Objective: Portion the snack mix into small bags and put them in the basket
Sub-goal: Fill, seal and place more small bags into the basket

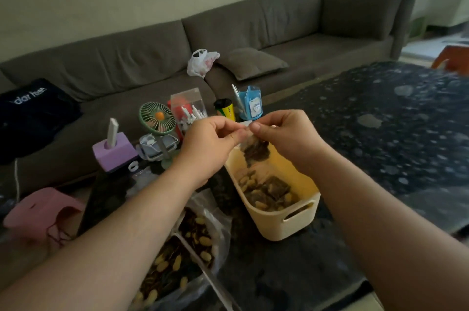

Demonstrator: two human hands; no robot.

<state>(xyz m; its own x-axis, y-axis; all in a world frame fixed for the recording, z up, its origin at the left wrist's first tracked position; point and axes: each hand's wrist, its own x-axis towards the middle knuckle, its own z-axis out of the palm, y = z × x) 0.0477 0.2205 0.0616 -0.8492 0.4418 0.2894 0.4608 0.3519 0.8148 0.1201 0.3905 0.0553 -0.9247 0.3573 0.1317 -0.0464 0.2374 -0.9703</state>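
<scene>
1. Left hand (210,140) and right hand (284,133): each grip pinches the top edge of a small bag (255,151), fingertips nearly meeting at its mouth.
2. The small bag, filled with dark snack mix, hangs above the far end of the basket (286,224).
3. The basket, cream, stands on the dark desk (380,138); several filled bags already lie in it.
4. Bulk bag (193,247) of mix lies open on the desk, near the left forearm.
5. Step in hand, as judged: sealing the mouth. Press the strip flat along its full width, keep the mix below the seal line, then lower the bag into the basket rather than drop it.
</scene>
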